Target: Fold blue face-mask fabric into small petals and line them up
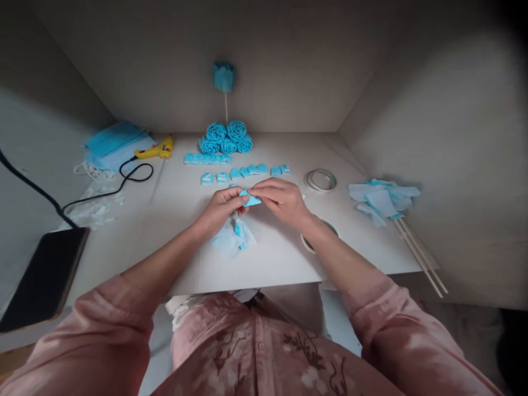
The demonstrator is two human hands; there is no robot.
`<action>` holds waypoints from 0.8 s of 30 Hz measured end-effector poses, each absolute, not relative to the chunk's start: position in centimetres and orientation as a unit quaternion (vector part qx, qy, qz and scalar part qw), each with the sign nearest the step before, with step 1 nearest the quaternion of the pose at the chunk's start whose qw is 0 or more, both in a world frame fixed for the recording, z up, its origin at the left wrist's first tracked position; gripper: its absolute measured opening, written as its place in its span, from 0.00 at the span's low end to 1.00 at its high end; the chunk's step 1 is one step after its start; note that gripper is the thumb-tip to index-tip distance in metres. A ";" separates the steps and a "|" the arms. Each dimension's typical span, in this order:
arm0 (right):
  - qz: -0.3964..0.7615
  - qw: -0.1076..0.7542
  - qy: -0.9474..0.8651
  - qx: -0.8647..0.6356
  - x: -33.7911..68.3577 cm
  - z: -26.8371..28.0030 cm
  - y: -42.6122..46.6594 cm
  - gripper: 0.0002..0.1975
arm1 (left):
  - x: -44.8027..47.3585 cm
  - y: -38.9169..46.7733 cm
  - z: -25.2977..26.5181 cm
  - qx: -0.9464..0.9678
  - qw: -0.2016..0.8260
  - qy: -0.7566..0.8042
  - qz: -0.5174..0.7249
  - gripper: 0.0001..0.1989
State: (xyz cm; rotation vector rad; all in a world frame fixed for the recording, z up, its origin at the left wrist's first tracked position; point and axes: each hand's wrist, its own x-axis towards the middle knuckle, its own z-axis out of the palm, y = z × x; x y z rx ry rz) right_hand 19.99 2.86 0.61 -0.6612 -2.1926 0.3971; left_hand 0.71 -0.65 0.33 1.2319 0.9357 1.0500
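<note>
A small folded piece of blue fabric point(251, 199) is held up between both hands over the middle of the table. My left hand point(224, 208) pinches its left side between thumb and fingers. Closed over its upper right edge are the fingertips of my right hand point(284, 201). Crumpled white and blue fabric scraps point(234, 237) lie just below the hands. Beyond them, folded blue petal-like pieces point(248, 171) stand in a row, with a longer strip of stacked pieces point(207, 159) behind. One more blue piece is partly hidden behind my fingers.
Several rolled blue fabric roses point(225, 137) and a blue flower on a stick point(223, 77) are at the back. Left are face masks point(117, 144), a yellow glue gun point(159, 149) with its cord, and a phone point(43, 275). Right are tape rolls point(320, 180), fabric scraps point(381, 201) and sticks point(421, 257).
</note>
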 end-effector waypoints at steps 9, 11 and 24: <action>0.261 0.421 -0.819 -0.292 19.6 0.8 2.5 0.13 | 0.7 -0.5 0.1 0.522 0.587 0.410 0.463 0.12; 0.361 0.443 -0.756 -0.320 19.5 1.0 2.5 0.14 | 0.7 -0.4 0.0 0.523 0.572 0.422 0.470 0.11; 0.574 0.355 -0.636 -0.376 18.9 0.8 2.6 0.15 | 0.7 -0.1 -0.9 0.589 0.445 0.493 0.460 0.13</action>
